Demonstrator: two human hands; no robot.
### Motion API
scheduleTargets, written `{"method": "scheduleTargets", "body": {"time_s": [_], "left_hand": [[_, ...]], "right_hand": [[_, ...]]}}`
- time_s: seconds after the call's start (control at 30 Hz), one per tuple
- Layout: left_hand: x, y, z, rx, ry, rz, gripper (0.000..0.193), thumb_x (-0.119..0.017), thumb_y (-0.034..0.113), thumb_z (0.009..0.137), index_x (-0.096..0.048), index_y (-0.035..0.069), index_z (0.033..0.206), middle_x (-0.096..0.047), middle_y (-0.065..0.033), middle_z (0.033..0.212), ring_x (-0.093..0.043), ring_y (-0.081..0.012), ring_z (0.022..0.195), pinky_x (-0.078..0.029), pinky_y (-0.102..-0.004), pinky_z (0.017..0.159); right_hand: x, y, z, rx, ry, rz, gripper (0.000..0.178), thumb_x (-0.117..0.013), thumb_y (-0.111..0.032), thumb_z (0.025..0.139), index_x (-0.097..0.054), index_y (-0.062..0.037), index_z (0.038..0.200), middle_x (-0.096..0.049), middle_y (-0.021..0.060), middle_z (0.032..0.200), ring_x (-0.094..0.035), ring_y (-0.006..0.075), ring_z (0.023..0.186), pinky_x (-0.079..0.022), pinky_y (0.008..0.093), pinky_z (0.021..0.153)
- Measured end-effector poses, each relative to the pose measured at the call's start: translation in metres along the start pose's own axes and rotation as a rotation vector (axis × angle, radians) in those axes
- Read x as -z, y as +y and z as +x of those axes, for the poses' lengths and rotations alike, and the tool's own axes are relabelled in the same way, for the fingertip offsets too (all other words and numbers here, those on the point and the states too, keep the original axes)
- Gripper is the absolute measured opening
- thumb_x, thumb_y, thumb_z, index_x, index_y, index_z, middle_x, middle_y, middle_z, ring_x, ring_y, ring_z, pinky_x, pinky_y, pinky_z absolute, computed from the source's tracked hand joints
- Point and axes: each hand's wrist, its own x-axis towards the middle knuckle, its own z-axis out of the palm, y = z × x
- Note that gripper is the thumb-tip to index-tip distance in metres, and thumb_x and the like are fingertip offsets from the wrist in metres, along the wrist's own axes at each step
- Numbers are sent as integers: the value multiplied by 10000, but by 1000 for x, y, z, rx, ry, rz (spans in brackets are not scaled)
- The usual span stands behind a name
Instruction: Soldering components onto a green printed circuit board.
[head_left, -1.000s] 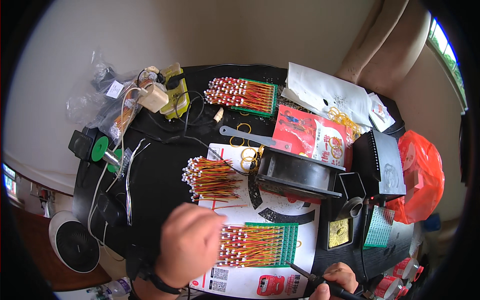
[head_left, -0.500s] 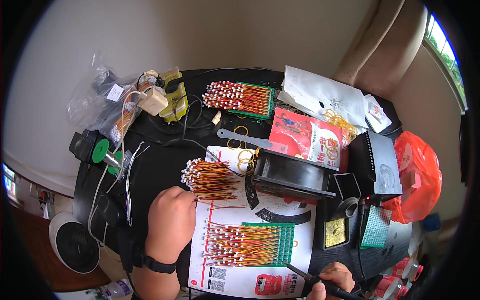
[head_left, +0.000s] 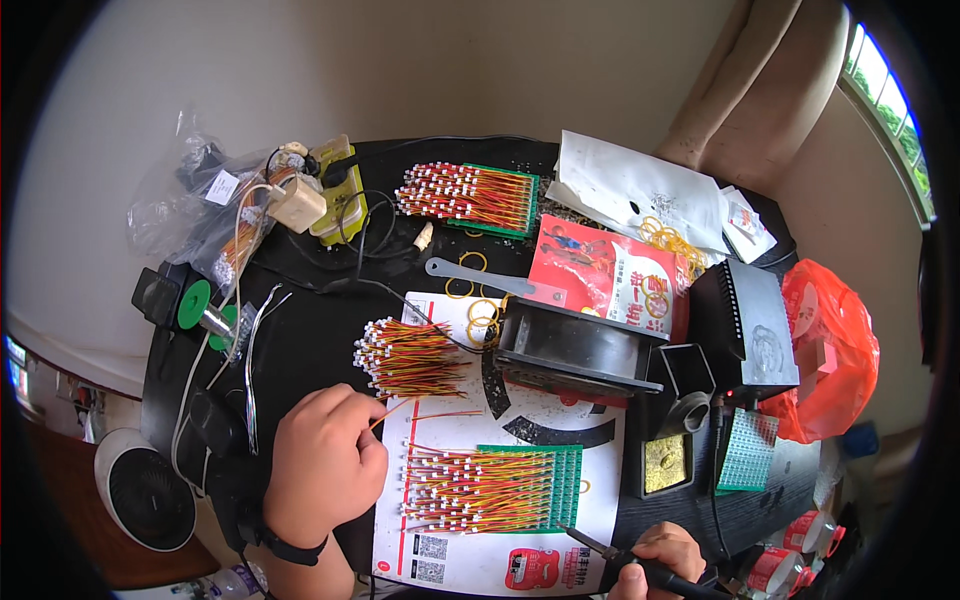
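Note:
A green circuit board (head_left: 566,490) lies on the printed white sheet (head_left: 590,580), with rows of red and yellow wires (head_left: 490,492) running left from it to small white connectors. Left of it my left hand (head_left: 325,455) is closed, pinching a thin wire (head_left: 392,411) that sticks out past the fingers. Just above that hand is a loose pile of connector wires (head_left: 410,358). My right hand (head_left: 665,562) grips a soldering iron (head_left: 605,549) at the lower right, its tip near the board's lower right corner.
A black solder spool (head_left: 580,345) stands behind the board, left of an iron stand with yellow tip cleaner (head_left: 666,465) and a black box (head_left: 740,325). A second wired board (head_left: 510,200) lies farther back. An orange bag (head_left: 835,350) sits right; cords and a power strip (head_left: 340,190) lie left.
My left hand has drawn back from the wire pile toward me, with a thin wire now showing at its fingers. The right hand and the iron have hardly moved.

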Motion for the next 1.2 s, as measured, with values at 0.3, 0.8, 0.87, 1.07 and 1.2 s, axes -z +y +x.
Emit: {"method": "scheduleTargets", "body": {"time_s": [0.3, 0.8, 0.87, 1.07, 1.2], "left_hand": [[-28, 52, -26, -173, -222, -707, 170, -867, 111, 870, -766, -6, 941, -748, -130, 990, -740, -250, 834, -603, -346, 739], [-51, 70, -55, -446, -102, -413, 237, -743, -15, 838, -778, 3, 1073, -724, -118, 1024, -717, -306, 901, -594, -397, 789], [-54, 72, -57, -446, -102, -361, 233, -737, 7, 848, -779, 7, 1078, -718, -113, 1036, -710, -299, 904, -592, -392, 787], [-58, 71, -61, -480, -156, -272, 243, -726, 45, 864, -778, 17, 1099, -697, -100, 1017, -694, -289, 909, -590, -370, 788], [-62, 71, -61, -492, -135, -236, 226, -730, 56, 855, -770, 16, 1073, -690, -102, 1011, -690, -288, 911, -588, -368, 789]], "right_hand": [[-1, 2, -3, -25, -5, 57, 356, -633, 21, 948, -663, -88, 1286, -636, 207, 994, -614, 300, 689, -545, 445, 586], [-2, -5, 13, -66, -14, 128, 208, -707, 6, 881, -597, 75, 1044, -589, 154, 727, -562, 266, 567, -487, 396, 558], [-3, -4, 14, -68, -6, 130, 207, -706, 3, 878, -599, 75, 1040, -588, 153, 716, -561, 266, 560, -482, 389, 552], [-5, -4, 15, -66, 7, 132, 202, -706, -1, 868, -602, 74, 1023, -588, 155, 698, -560, 266, 543, -467, 380, 530], [-6, -4, 16, -61, 19, 132, 202, -707, 6, 859, -601, 75, 1016, -586, 155, 693, -554, 265, 526, -464, 380, 521]]}}
